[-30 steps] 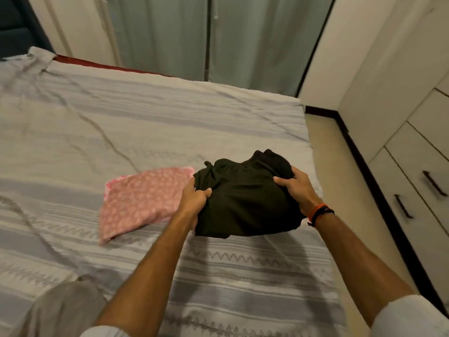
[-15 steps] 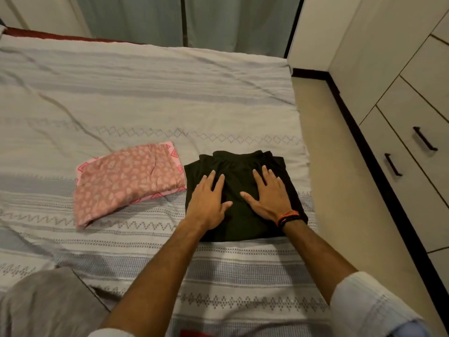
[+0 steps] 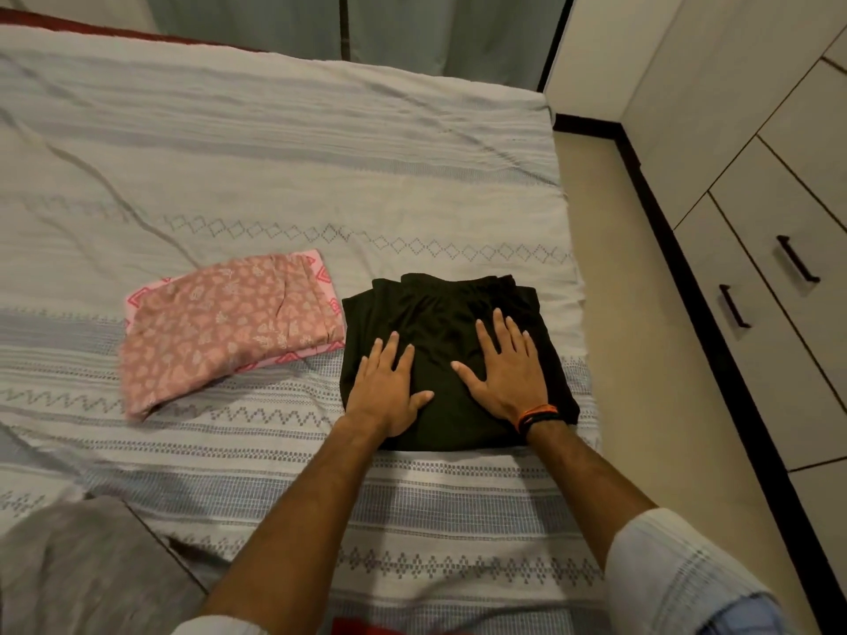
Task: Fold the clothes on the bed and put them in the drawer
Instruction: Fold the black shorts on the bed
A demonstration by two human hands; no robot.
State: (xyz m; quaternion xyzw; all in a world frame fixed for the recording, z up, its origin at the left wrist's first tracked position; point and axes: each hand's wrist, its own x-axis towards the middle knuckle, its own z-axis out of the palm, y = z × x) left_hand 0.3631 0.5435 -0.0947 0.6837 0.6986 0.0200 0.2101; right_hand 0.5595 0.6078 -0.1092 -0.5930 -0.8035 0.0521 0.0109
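Since a second ago you have laid the black garment [image 3: 440,313] down; both hands, left [image 3: 387,391] and right [image 3: 506,373], press it flat, fingers spread, beside the pink garment [image 3: 224,327].

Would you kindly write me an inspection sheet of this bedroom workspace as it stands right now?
Surface: bed with a striped grey-white cover, lightly creased.
Job's things: folded black garment near the bed's right edge; folded pink patterned garment beside it, to its left; drawers shut.
Clutter: grey cloth at lower left.
Grippers: left hand and right hand flat on the black garment.
Cables: nothing seen.
Surroundings: curtains behind the bed, floor between bed and drawers.
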